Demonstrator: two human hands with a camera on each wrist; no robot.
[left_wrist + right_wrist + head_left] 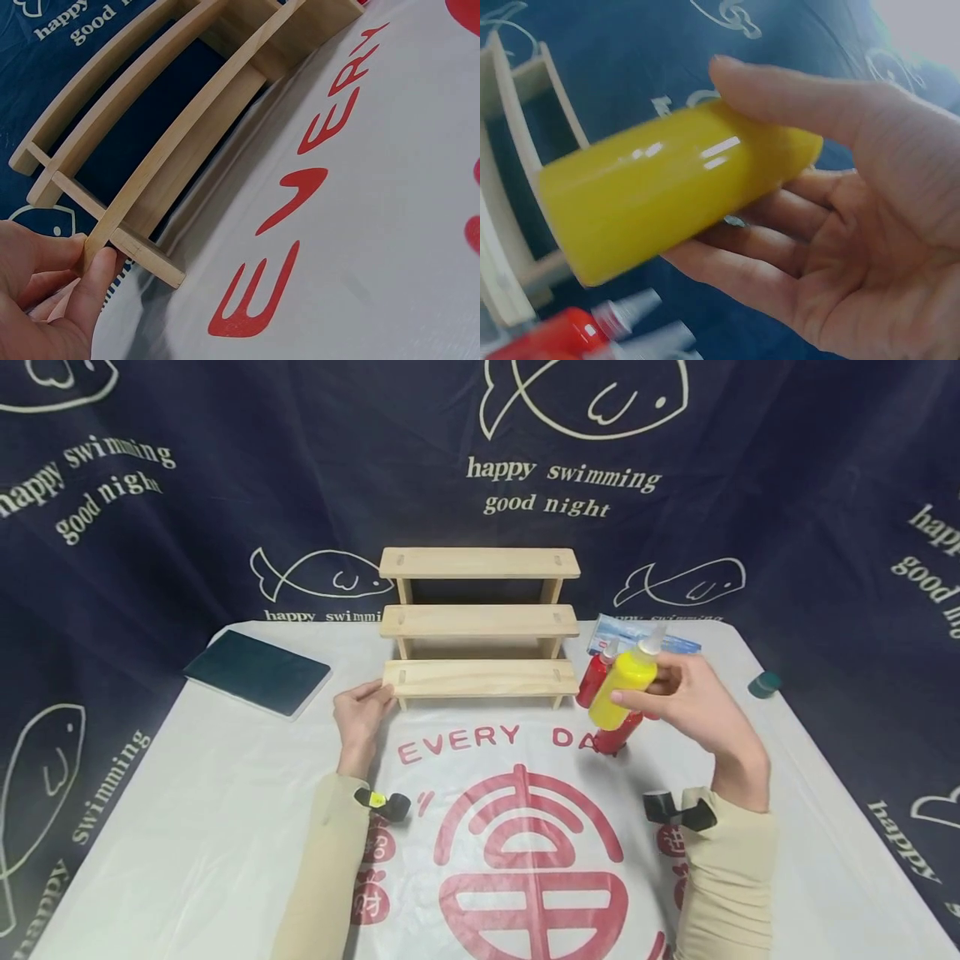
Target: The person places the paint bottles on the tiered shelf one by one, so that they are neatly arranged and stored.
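A yellow squeeze bottle (624, 687) with a clear pointed nozzle is held tilted above the table by my right hand (697, 702). In the right wrist view, thumb and fingers wrap around the yellow body. Just behind and below it are red squeeze bottles (592, 681), partly hidden by the yellow one. At the left end of the three-step wooden shelf (480, 678), my left hand (362, 718) pinches the edge of the lowest board. The left wrist view shows its thumb and fingers on that board's corner (97, 244). No bottle stands on the steps.
A dark green flat book or box (258, 672) lies at the table's left. A blue-and-white packet (652, 633) is behind the bottles, and a small dark green round object (764, 685) sits near the right edge. Dark fish-print fabric (480, 485) hangs behind the table.
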